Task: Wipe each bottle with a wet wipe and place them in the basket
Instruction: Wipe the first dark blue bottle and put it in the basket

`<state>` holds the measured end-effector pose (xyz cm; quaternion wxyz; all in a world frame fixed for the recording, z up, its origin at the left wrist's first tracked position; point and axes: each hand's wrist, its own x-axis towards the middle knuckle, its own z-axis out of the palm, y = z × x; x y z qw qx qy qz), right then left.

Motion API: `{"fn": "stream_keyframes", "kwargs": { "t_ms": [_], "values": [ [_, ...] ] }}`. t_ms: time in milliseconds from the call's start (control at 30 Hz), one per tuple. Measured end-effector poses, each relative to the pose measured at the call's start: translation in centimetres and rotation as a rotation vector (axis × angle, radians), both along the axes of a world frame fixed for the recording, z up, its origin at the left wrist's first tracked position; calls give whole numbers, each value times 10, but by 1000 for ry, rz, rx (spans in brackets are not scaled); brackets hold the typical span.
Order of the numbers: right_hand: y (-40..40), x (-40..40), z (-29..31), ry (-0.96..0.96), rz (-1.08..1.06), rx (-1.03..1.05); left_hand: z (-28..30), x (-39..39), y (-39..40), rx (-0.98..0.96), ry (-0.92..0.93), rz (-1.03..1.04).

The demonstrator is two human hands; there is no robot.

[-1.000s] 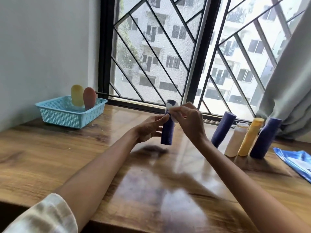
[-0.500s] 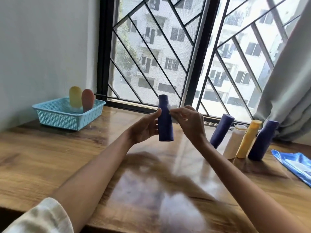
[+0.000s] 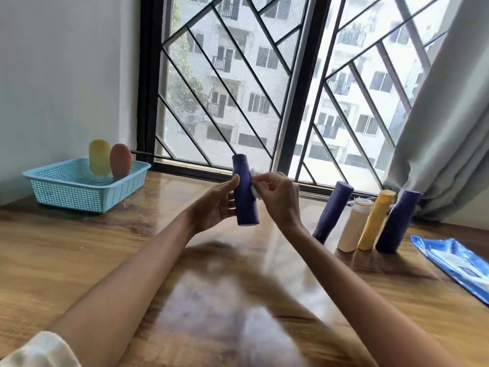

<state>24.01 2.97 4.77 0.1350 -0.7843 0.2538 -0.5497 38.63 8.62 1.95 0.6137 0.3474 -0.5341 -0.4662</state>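
Note:
My left hand [image 3: 214, 205] holds a dark blue bottle [image 3: 244, 192] upright above the table, thumb on its left side. My right hand [image 3: 277, 197] pinches a small white wet wipe [image 3: 255, 193] against the bottle's right side. A light blue basket [image 3: 79, 192] sits at the far left with a yellow bottle [image 3: 99, 156] and a reddish bottle [image 3: 120, 160] standing in it. To the right a row stands on the table: a blue bottle [image 3: 332, 210], a white bottle [image 3: 354, 225], a yellow bottle [image 3: 375, 219] and another blue bottle [image 3: 397, 221].
A blue wet wipe packet [image 3: 455, 260] lies flat at the right table edge. A grey curtain [image 3: 447, 128] hangs at the right behind the bottles. A barred window runs along the back of the wooden table [image 3: 66, 255].
The bottle went from tilted to upright and rose a little. My right hand moved the wipe down from the bottle's cap to its side.

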Motion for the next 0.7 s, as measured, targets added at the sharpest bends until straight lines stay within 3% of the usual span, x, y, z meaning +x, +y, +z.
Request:
{"fn": "stream_keyframes", "kwargs": {
  "t_ms": [200, 433, 600, 700],
  "values": [
    [29, 6, -10, 148, 125, -170, 1, 9, 1, -43, 33, 37],
    [10, -1, 2, 34, 3, -46, 4, 0, -1, -28, 28, 26],
    [33, -3, -22, 293, 160, -331, 2, 7, 3, -30, -15, 110],
    [25, -13, -23, 323, 135, -340, 2, 3, 2, -2, -40, 156]
  ]
}}
